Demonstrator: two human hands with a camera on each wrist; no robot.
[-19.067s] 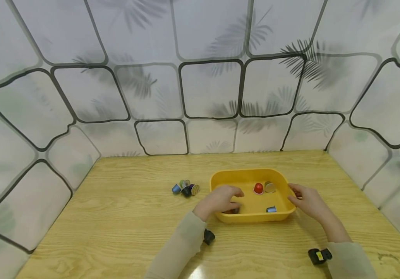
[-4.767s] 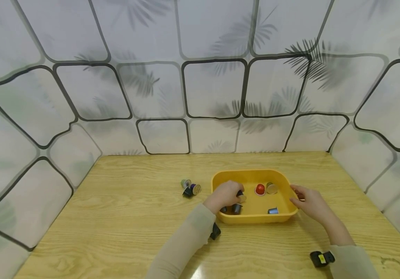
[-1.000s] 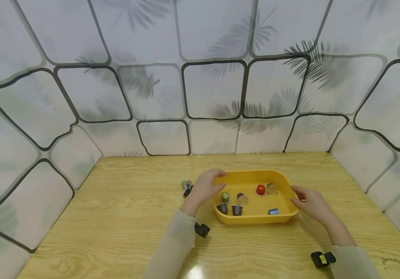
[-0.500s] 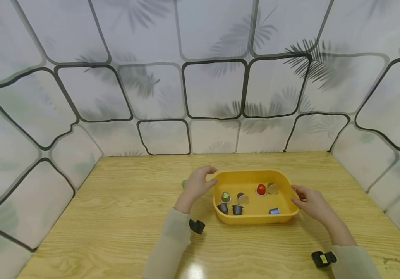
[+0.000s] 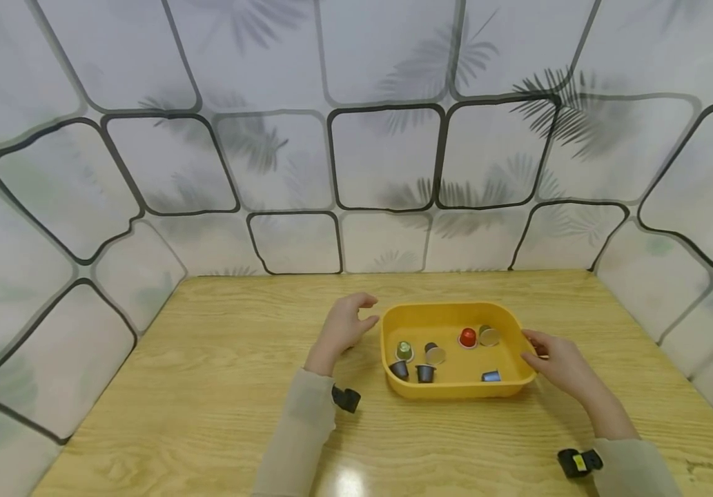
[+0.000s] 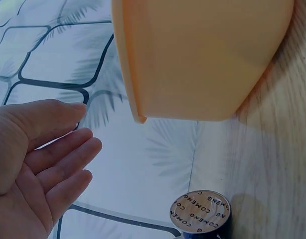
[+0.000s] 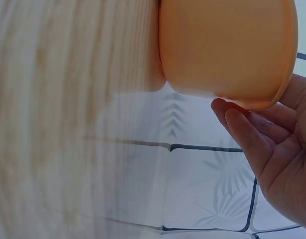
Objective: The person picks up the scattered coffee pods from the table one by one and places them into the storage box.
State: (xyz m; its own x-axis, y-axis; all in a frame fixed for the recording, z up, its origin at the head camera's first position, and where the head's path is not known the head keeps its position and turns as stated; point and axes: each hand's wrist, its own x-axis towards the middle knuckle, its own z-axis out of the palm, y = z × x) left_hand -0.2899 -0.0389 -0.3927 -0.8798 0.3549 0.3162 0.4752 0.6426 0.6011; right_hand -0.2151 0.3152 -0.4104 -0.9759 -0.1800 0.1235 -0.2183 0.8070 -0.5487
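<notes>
My left hand [image 5: 340,326] hovers left of the yellow tray [image 5: 455,391], thumb and fingers apart with nothing between them. It hides the coffee capsules lying on the table there. One of these, a dark blue capsule [image 6: 201,213] with a printed tan lid, shows below the hand in the left wrist view. My right hand [image 5: 558,360] grips the tray's right rim, thumb on one side and fingers on the other. Inside the tray lie a green capsule [image 5: 404,351], a red capsule [image 5: 468,337], a blue capsule [image 5: 491,376] and several others.
The wooden table [image 5: 219,386] runs back to a patterned curtain [image 5: 294,241], which also closes in both sides. Black wrist cameras sit on both forearms, the left camera [image 5: 346,399] close to the tray's front left corner.
Over the last second my left hand has moved left, off the tray's rim. It held a tan-lidded capsule in the tray earlier, since released. The blue capsule left the table pile before that.
</notes>
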